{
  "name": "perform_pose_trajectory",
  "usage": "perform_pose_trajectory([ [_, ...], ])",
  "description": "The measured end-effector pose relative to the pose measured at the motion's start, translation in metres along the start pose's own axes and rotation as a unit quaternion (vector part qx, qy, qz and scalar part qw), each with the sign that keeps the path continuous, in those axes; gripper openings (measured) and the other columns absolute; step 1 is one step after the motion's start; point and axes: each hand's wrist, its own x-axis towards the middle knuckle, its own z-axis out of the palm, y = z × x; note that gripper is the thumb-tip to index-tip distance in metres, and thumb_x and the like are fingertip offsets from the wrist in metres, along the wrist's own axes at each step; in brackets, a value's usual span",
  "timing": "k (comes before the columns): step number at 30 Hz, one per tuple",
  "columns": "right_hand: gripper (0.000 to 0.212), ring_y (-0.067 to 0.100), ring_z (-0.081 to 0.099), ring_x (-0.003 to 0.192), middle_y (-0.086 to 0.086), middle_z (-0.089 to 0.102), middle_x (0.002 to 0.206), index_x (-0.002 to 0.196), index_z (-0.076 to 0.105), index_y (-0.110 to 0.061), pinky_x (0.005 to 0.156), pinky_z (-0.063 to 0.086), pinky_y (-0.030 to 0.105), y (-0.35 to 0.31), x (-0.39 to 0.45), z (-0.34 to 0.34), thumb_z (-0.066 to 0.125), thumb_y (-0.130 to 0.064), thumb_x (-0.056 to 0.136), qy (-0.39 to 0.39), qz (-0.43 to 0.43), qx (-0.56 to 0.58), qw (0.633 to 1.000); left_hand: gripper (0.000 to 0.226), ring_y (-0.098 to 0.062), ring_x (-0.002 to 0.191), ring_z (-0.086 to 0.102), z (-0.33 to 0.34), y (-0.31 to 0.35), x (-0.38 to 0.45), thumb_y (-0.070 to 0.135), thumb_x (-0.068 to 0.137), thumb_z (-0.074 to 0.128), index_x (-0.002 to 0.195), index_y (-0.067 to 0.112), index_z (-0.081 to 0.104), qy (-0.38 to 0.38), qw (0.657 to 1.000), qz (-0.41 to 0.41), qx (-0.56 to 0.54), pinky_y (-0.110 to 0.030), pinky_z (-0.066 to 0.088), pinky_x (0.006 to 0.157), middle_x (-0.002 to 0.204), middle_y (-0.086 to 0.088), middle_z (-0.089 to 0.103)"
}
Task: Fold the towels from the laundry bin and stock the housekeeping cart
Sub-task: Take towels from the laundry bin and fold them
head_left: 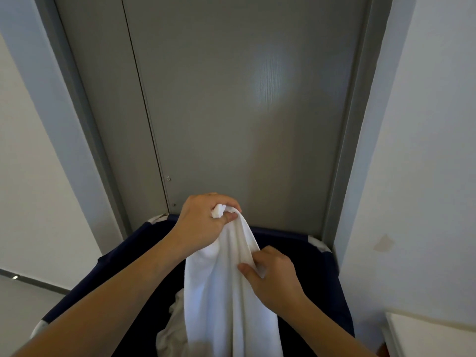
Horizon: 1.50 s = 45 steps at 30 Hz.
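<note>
A white towel [226, 292] hangs lifted above the dark navy laundry bin [121, 261]. My left hand [203, 220] grips the towel's bunched top end, held highest. My right hand [273, 274] pinches the towel's right edge lower down, thumb on the cloth. More white laundry [172, 328] lies crumpled inside the bin under the hanging towel. The towel's lower end runs out of the frame at the bottom.
A grey door [231, 112] in a grey frame stands right behind the bin. White walls [422, 150] flank it on both sides. A white surface's corner [432, 336] shows at the lower right. Grey floor [23, 302] lies at the lower left.
</note>
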Motion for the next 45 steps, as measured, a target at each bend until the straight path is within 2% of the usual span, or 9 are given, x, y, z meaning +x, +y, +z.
perform_pose_trajectory([
  [7, 0.03, 0.011, 0.059, 0.089, -0.005, 0.058, 0.097, 0.085, 0.058, -0.024, 0.084, 0.049, 0.021, 0.018, -0.02, 0.022, 0.057, -0.052, 0.096, -0.141, 0.046, -0.055, 0.987, 0.014, 0.008, 0.09, 0.062, -0.013, -0.018, -0.001, 0.017, 0.09, 0.076, 0.085, 0.03, 0.077, 0.044, 0.996, -0.078, 0.025, -0.003, 0.041, 0.074, 0.084, 0.026, 0.071],
  [18, 0.028, 0.008, 0.053, 0.063, -0.007, 0.053, 0.069, 0.075, 0.049, -0.029, 0.068, 0.049, 0.023, 0.035, -0.022, -0.002, 0.063, -0.034, 0.098, -0.126, 0.088, 0.007, 0.988, 0.009, -0.014, 0.093, 0.062, -0.011, -0.086, -0.027, 0.025, 0.095, 0.069, 0.09, 0.031, 0.073, -0.001, 0.967, -0.22, 0.131, -0.029, 0.043, 0.084, 0.093, 0.01, 0.07],
  [25, 0.013, 0.006, 0.06, 0.066, -0.004, 0.063, 0.073, 0.089, 0.062, -0.032, 0.064, 0.048, 0.011, 0.036, -0.014, -0.012, 0.074, -0.028, 0.091, -0.095, 0.156, 0.071, 0.981, 0.019, -0.013, 0.093, 0.064, -0.005, -0.097, -0.031, 0.017, 0.098, 0.063, 0.085, 0.03, 0.068, -0.026, 0.967, -0.237, 0.085, -0.03, 0.047, 0.079, 0.091, 0.01, 0.07],
  [27, 0.011, 0.004, 0.063, 0.064, -0.005, 0.068, 0.068, 0.08, 0.072, -0.027, 0.062, 0.049, 0.012, 0.034, -0.011, -0.014, 0.077, -0.025, 0.089, -0.084, 0.162, 0.091, 0.979, 0.022, -0.015, 0.092, 0.065, -0.004, -0.091, -0.033, 0.014, 0.096, 0.062, 0.083, 0.03, 0.07, -0.036, 0.968, -0.249, 0.025, -0.036, 0.053, 0.082, 0.091, 0.008, 0.071],
  [30, 0.015, 0.007, 0.068, 0.066, -0.006, 0.072, 0.07, 0.071, 0.076, -0.022, 0.064, 0.055, 0.02, 0.025, -0.003, -0.014, 0.08, -0.023, 0.086, -0.056, 0.174, 0.132, 0.974, 0.008, -0.007, 0.095, 0.066, 0.004, -0.071, -0.038, 0.042, 0.081, 0.068, 0.089, 0.042, 0.072, -0.083, 0.974, -0.208, -0.019, -0.033, 0.052, 0.087, 0.092, 0.017, 0.072],
  [33, 0.014, 0.01, 0.068, 0.066, -0.006, 0.072, 0.07, 0.071, 0.077, -0.022, 0.061, 0.053, 0.022, 0.007, 0.009, -0.014, 0.082, -0.022, 0.084, -0.036, 0.142, 0.159, 0.976, 0.077, 0.004, 0.107, 0.061, 0.025, -0.044, -0.044, 0.076, 0.059, 0.073, 0.131, 0.052, 0.057, -0.235, 0.963, -0.118, 0.055, -0.022, 0.047, 0.096, 0.115, 0.028, 0.067],
  [35, 0.015, 0.004, 0.067, 0.065, -0.01, 0.072, 0.069, 0.071, 0.076, -0.023, 0.058, 0.048, 0.015, -0.005, 0.015, -0.017, 0.081, -0.017, 0.084, -0.041, 0.113, 0.191, 0.974, 0.086, 0.005, 0.108, 0.061, 0.042, -0.031, -0.043, 0.066, 0.064, 0.079, 0.142, 0.054, 0.044, -0.298, 0.949, -0.069, 0.077, -0.018, 0.047, 0.096, 0.121, 0.028, 0.066],
  [40, 0.011, 0.001, 0.063, 0.063, -0.005, 0.072, 0.072, 0.076, 0.075, -0.018, 0.061, 0.049, 0.015, -0.004, 0.012, -0.026, 0.083, -0.021, 0.082, -0.019, 0.108, 0.241, 0.964, 0.017, -0.002, 0.081, 0.066, 0.051, -0.031, -0.03, 0.047, 0.081, 0.079, 0.094, 0.037, 0.072, -0.234, 0.966, -0.057, 0.093, -0.031, 0.053, 0.081, 0.083, 0.018, 0.072],
  [45, 0.016, 0.005, 0.065, 0.073, -0.007, 0.069, 0.079, 0.084, 0.068, -0.027, 0.068, 0.052, 0.016, 0.018, -0.008, -0.014, 0.083, -0.028, 0.081, -0.074, 0.146, 0.17, 0.972, 0.013, -0.002, 0.086, 0.065, 0.057, -0.041, -0.029, 0.035, 0.084, 0.077, 0.075, 0.04, 0.068, -0.132, 0.984, -0.109, 0.048, -0.031, 0.051, 0.088, 0.079, 0.022, 0.07],
])
